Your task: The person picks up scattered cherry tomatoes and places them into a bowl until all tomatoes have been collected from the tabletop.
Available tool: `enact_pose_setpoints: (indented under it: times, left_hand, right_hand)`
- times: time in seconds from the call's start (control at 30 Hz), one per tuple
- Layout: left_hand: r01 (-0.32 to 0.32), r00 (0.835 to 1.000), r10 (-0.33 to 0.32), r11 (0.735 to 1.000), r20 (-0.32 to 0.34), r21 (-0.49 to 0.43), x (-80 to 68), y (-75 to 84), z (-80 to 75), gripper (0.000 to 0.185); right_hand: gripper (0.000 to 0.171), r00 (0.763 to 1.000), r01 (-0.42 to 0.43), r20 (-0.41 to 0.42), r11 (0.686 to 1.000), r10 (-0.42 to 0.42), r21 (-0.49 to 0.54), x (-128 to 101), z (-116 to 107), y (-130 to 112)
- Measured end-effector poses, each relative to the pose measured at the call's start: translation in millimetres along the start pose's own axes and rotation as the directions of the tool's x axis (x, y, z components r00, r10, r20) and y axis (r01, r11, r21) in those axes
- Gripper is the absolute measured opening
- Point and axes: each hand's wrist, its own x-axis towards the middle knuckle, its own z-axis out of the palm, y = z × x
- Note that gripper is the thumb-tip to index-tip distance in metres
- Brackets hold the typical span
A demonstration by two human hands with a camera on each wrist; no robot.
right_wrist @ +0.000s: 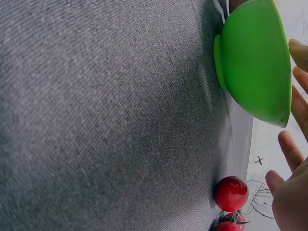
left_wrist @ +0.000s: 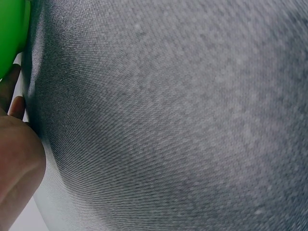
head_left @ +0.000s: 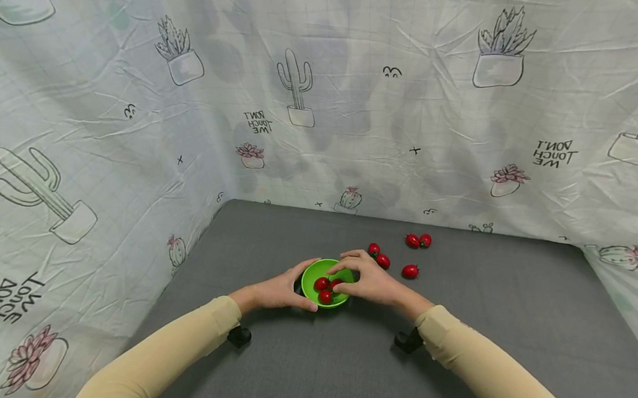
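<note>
Cherry tomatoes going into green bowl (head_left: 313,272) at mid-table.
Left hand (head_left: 278,291) cups the bowl's side; right hand (head_left: 366,279), fingers bent over the rim, grip unclear. Advise a low release; five loose tomatoes (head_left: 410,271) lie beyond.

Green bowl (left_wrist: 10,33) cut off left.

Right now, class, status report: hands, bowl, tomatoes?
Left hand holds green bowl. Right hand over bowl, fingers inside. Three tomatoes in; five loose tomatoes behind. Nothing in the way.
</note>
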Motion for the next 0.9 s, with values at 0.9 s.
enact_pose_setpoints:
  times: [0.9]
  left_hand:
    - [-0.041,0.999,0.041,0.999,-0.023,0.029,-1.3,-6.3,3.9,0.103]
  right_hand:
    - [0.039,0.991,-0.058,-0.120,0.998,0.057,0.001,-32.4,-30.6,10.8]
